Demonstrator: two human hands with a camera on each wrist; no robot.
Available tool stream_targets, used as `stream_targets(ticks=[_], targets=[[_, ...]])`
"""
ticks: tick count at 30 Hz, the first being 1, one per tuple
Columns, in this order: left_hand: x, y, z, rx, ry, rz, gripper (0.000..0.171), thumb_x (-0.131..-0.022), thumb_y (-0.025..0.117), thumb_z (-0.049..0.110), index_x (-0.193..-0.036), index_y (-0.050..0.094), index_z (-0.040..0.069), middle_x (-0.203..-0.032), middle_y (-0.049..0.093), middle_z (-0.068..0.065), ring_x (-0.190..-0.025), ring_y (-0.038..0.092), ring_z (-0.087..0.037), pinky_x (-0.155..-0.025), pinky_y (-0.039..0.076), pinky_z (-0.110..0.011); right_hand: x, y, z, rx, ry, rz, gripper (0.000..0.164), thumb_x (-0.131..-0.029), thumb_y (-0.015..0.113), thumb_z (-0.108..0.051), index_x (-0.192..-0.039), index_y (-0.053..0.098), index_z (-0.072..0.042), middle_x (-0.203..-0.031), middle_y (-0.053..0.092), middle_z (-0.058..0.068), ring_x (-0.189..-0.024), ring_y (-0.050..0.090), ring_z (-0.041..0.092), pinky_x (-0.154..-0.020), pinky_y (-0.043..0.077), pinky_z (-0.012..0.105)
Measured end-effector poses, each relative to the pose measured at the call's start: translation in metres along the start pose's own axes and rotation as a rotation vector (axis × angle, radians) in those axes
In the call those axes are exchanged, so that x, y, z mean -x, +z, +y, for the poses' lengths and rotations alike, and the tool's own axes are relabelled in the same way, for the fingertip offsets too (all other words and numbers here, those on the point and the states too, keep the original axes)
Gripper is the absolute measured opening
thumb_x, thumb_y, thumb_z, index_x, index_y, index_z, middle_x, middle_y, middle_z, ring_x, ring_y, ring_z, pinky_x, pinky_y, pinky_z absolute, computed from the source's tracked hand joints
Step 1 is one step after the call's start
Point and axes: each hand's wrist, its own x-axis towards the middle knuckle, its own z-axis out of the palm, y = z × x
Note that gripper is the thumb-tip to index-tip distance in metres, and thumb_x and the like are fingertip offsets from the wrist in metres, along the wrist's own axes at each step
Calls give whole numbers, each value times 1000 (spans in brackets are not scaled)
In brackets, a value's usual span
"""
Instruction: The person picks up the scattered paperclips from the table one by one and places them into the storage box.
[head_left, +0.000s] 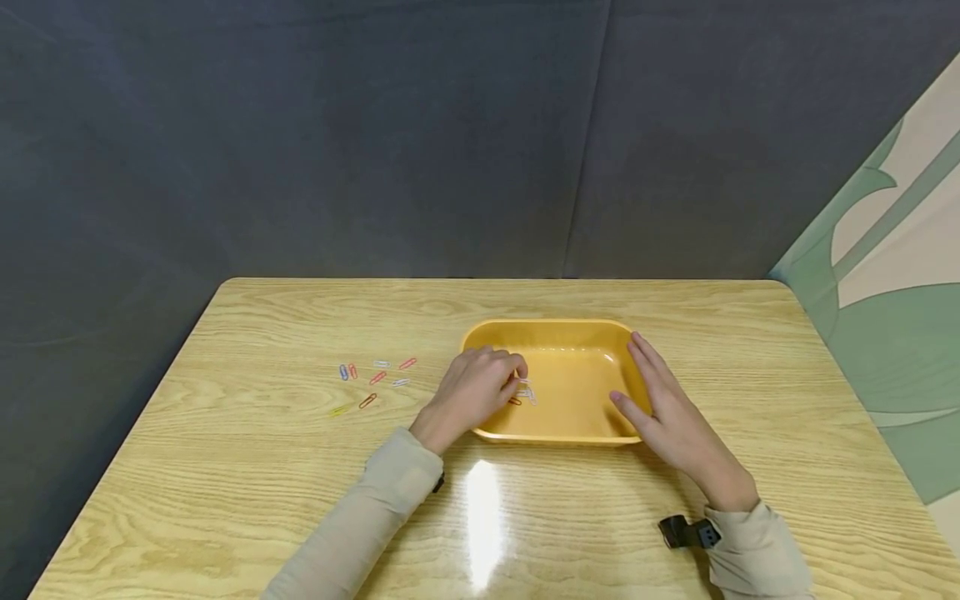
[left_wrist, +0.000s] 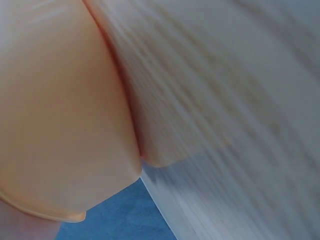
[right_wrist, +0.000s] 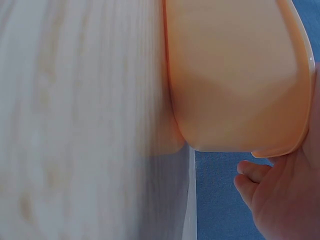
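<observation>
Hanging over the left rim of the tray (head_left: 573,387), the left hand (head_left: 480,383) has its fingers bent and thumb near the index; whether it pinches a clip cannot be told. Spread and grasping nothing, the right hand (head_left: 671,421) lies along the right rim, thumb apart from the fairly straight fingers. In the tray, white clips (head_left: 532,396) and a red clip (head_left: 515,402) lie near the left fingertips. More clips, among them a blue clip (head_left: 343,372) and a yellow clip (head_left: 339,411), lie scattered on the table (head_left: 285,483), left of the tray.
</observation>
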Motion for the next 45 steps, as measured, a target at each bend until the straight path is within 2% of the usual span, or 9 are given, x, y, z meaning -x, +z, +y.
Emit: stream_targets(ticks=[10,15,23,29,33,36,41,45], targets=[[0,0,-1,-12,2,12,15,-92,68,16,-105,75,20,-90,75,8,-68,52,-8,-70,46,-25,0,1,1,1,-7,8,76,-102,54,-31,-159,10,-5,-167,8,15,-152,13,41,-116,19,65],[0,0,-1,3,2,10,16,-93,68,18,-107,75,20,-94,75,7,-74,59,-9,-73,49,-26,0,1,1,3,-6,5,76,-102,54,-32,-159,9,-6,-167,7,15,-152,12,41,-116,20,65],[1,-4,-3,117,-10,4,17,-94,68,21,-110,74,19,-97,73,7,-87,64,-13,-64,44,-21,-2,1,2,0,-15,7,76,-102,54,-30,-159,10,-6,-167,7,15,-152,13,41,-116,19,64],[2,-8,-5,217,0,5,19,-94,67,17,-112,72,16,-100,73,3,-92,64,-16,-68,47,-25,-2,1,2,0,-16,6,76,-102,54,-30,-159,10,-6,-167,7,15,-152,13,41,-116,20,65],[3,-10,-8,269,14,39,19,-94,66,13,-112,72,12,-99,73,1,-96,64,-18,-84,51,-33,-2,1,3,3,-12,3,76,-102,55,-29,-159,10,-6,-167,7,16,-152,13,42,-115,20,65],[5,-11,-11,273,18,85,18,-94,66,11,-110,73,11,-99,73,1,-98,65,-19,-95,49,-37,-2,0,2,2,-12,-1,76,-102,55,-28,-159,9,-6,-167,7,16,-152,12,42,-115,19,65],[9,-17,-15,287,27,154,17,-92,68,8,-108,73,9,-100,75,-2,-94,64,-22,-94,48,-43,-1,0,2,0,-14,0,77,-102,55,-29,-159,9,-6,-167,6,15,-152,12,42,-116,19,64],[12,-20,-16,281,23,164,19,-90,70,6,-108,73,10,-102,75,-2,-91,62,-22,-91,48,-42,0,0,2,1,-9,-2,78,-102,55,-29,-159,8,-6,-167,5,13,-152,11,41,-116,19,64]])
